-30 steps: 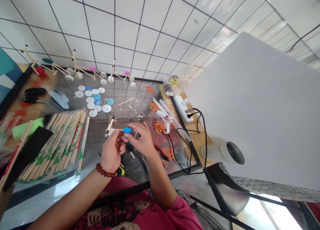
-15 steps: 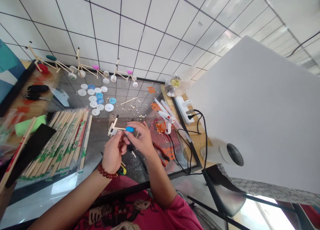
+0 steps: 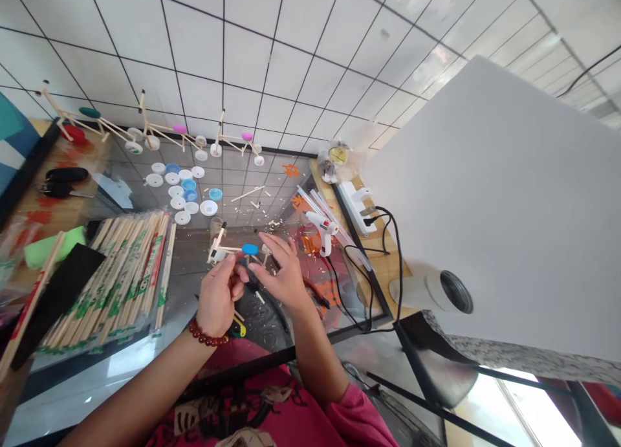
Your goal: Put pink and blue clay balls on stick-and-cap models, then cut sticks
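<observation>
Left grip [image 3: 219, 298] clenches a stick model [image 3: 218, 250] carrying a blue cap [image 3: 250, 249]; right grip [image 3: 284, 279] is released, just beside it. A glue gun [image 3: 323, 233] lies right of the model on the glass bench [image 3: 187, 253], white tiles [image 3: 242, 65] beyond.

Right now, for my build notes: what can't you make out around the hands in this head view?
In the head view:
Left hand: fingers hide where they meet the stick frame.
Right hand: hides much of the dark tool below it.
Left wrist: hides most of the yellow-handled tool.
Round yellow-faced item: too small, behind clear plastic.
</observation>
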A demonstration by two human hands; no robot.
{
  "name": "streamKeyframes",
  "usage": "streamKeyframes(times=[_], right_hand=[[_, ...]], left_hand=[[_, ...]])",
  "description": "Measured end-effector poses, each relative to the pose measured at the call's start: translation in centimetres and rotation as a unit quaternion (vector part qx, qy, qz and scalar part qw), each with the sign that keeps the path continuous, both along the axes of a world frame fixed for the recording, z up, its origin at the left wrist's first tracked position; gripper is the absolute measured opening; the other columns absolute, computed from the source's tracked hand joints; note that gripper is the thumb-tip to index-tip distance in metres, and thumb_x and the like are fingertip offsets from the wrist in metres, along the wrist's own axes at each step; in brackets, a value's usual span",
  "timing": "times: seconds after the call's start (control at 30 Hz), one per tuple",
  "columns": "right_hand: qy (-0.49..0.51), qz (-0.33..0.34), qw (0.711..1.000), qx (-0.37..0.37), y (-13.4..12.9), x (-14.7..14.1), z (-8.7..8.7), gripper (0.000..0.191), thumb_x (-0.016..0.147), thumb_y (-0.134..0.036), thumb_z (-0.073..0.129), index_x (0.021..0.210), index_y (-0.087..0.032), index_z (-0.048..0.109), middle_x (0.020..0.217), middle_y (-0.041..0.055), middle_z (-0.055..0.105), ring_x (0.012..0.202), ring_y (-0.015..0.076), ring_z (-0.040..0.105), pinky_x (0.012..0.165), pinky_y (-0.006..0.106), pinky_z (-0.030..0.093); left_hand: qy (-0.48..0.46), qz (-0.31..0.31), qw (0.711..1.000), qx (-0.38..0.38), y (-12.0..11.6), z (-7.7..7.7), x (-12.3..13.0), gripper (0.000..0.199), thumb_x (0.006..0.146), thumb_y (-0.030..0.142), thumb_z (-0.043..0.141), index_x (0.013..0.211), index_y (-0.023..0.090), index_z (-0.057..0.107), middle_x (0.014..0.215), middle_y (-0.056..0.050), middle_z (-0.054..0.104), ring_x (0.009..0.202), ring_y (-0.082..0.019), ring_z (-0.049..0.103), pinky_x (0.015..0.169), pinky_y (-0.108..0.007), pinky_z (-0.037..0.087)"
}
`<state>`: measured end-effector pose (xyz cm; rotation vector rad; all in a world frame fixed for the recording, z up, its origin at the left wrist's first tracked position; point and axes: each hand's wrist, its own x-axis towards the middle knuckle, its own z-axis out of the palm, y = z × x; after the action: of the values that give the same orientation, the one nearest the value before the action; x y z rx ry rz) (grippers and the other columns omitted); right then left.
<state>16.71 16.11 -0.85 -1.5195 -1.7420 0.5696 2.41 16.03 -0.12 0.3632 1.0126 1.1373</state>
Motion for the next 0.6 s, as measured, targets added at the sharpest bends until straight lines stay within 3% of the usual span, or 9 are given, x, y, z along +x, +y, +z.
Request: streamKeyframes(times=[0.13, 0.23, 0.43, 0.6], right_hand=[[-0.072, 0.022, 0.996, 0.038, -1.7, 0.1, -0.2, 0.069, 0.091, -0.037, 0.06, 0.155, -0.027, 0.035, 0.163, 0.0111, 0.038, 0.154, 0.0305, 0.03, 0.126, 0.06, 0.014], [-0.091, 0.03, 0.995, 0.033, -2.3, -0.3, -0.4, 0.073, 0.095, -0.035, 0.052, 0.16, -0.028, 0.022, 0.167, 0.0102, 0.029, 0.158, 0.0297, 0.02, 0.126, 0.061, 0.014], [-0.086, 0.064, 0.994, -0.023, -2.1, -0.7, -0.1, 0.067, 0.096, -0.028, 0.045, 0.16, -0.028, 0.024, 0.168, 0.0062, 0.028, 0.159, 0.0281, 0.016, 0.127, 0.061, 0.01], [-0.073, 0.078, 0.994, -0.038, -1.9, -1.0, -0.2, 0.067, 0.094, -0.025, 0.043, 0.158, -0.025, 0.027, 0.168, 0.0066, 0.028, 0.159, 0.0276, 0.016, 0.126, 0.062, 0.008]], left_hand=[[0.0, -0.025, 1.0, -0.015, 1.0, 0.4, 0.0, 0.047, 0.07, 0.057, 0.08, 0.085, 0.014, 0.068, 0.048, 0.004, 0.056, 0.033, -0.004, 0.033, 0.034, -0.017, 0.019], [-0.005, -0.051, 0.998, -0.031, 1.8, 0.6, 0.1, 0.045, 0.073, 0.057, 0.077, 0.088, 0.015, 0.07, 0.043, 0.004, 0.053, 0.031, -0.005, 0.03, 0.033, -0.017, 0.017], [-0.011, -0.068, 0.997, -0.043, 2.2, 0.9, 0.4, 0.039, 0.072, 0.05, 0.08, 0.074, 0.014, 0.065, 0.045, 0.004, 0.053, 0.032, -0.003, 0.029, 0.033, -0.016, 0.017], [-0.009, -0.064, 0.997, -0.035, 2.0, 1.1, 0.3, 0.04, 0.065, 0.047, 0.085, 0.076, 0.014, 0.065, 0.046, 0.005, 0.053, 0.033, -0.003, 0.028, 0.032, -0.015, 0.018]])
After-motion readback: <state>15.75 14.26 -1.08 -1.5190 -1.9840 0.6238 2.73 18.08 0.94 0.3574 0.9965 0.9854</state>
